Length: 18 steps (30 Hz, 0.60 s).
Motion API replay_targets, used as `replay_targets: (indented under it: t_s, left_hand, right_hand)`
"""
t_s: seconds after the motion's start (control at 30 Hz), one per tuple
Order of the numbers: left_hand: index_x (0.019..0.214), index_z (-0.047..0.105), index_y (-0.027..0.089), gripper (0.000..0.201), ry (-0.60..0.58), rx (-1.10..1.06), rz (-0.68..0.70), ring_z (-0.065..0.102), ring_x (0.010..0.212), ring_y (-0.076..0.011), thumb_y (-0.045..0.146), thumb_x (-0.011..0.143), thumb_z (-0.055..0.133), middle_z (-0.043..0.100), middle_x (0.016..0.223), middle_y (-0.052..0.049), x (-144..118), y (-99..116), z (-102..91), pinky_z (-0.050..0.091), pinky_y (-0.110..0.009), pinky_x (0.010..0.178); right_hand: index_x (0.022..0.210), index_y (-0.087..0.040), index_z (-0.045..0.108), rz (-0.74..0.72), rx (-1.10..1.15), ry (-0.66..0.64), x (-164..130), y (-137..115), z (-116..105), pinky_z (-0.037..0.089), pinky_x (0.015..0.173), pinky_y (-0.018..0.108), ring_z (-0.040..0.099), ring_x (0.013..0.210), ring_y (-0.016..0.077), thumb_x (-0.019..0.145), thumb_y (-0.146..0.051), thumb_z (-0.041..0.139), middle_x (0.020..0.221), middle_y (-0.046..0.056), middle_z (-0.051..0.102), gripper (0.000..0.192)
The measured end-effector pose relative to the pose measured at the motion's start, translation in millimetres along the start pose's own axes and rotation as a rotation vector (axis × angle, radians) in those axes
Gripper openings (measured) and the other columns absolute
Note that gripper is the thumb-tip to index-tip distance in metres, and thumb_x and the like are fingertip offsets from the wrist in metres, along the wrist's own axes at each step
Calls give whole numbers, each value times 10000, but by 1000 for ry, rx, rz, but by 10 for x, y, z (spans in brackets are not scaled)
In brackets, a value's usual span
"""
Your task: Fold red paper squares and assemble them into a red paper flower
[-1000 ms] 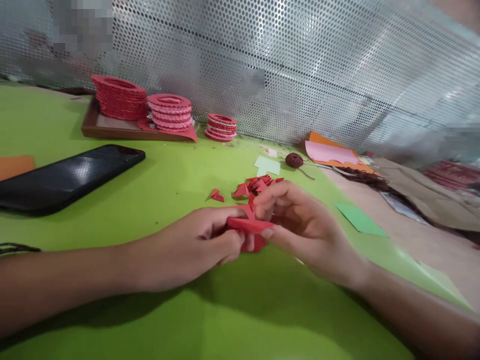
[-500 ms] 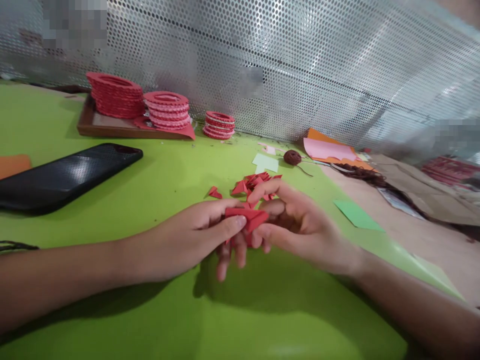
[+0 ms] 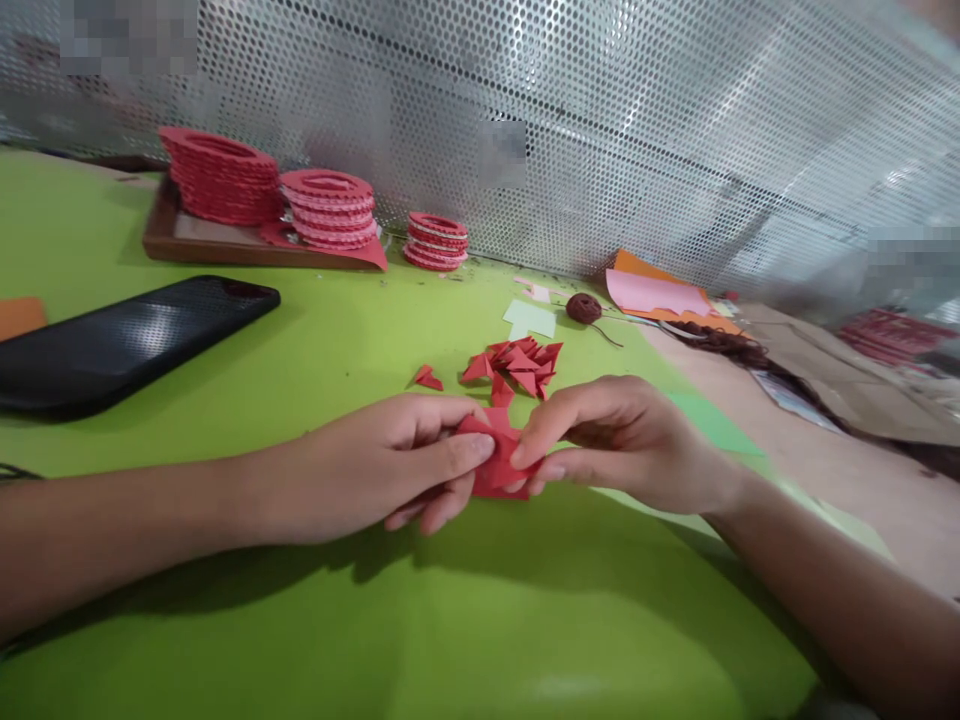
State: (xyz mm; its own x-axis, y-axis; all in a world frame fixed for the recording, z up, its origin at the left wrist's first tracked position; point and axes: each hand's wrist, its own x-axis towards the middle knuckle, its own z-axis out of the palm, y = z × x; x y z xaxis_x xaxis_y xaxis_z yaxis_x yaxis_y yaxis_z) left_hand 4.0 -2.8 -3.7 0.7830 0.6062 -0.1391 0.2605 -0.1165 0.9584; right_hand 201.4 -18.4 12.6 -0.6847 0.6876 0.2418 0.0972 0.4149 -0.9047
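Red paper piece (image 3: 495, 462) mostly hidden between fingers of left hand (image 3: 375, 470) and right hand (image 3: 630, 445); shape and folds not readable. Both forearms cut off by lower edges. Phone (image 3: 127, 340) cut off at left edge. Orange scrap (image 3: 19, 317) cut at left edge. Blurred patches on mesh wall (image 3: 675, 130) at top left, centre, right. Red stack (image 3: 896, 335) at far right blurred, kind unclear. Brown ball (image 3: 584, 308) too small to identify.
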Motion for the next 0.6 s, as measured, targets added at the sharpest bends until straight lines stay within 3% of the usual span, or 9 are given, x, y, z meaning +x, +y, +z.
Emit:
replay_targets:
  t_s: [0.17,0.37,0.47,0.6]
  left_hand:
    - [674,421,189,204,54,51,48,268,400,-55,250,860,364,367,475,93,3,-25,34,221,-140,366]
    - [720,470,188,152,44,50,112,281,428,-48,207,845,385,358,524,90,11,-59,32,232,-118,375]
    - [738,473,191,153,39,31,109,280,422,-48,243,855,389,358,517,93,9,-63,23,228,-122,373]
    - [708,452,187,204,29,11,79,284,416,-47,260,878,367,371,483,96,0,-55,4,242,-123,391]
  right_hand:
    - [790,-86,613,25,-109,-28,15,-33,22,516,631,164,602,654,65,756,-57,588,721,27,634,51]
    - [831,-138,520,67,-232,-34,7,-68,96,492,581,195,573,657,80,752,-32,552,738,0,575,136]
    - [804,-159,506,-12,-341,24,-5,-61,116,480,548,190,548,619,77,752,-30,537,704,-18,544,143]
    - [779,-149,551,-246,-523,69,-17,-78,95,506,614,197,578,652,88,768,-61,575,713,7,606,92]
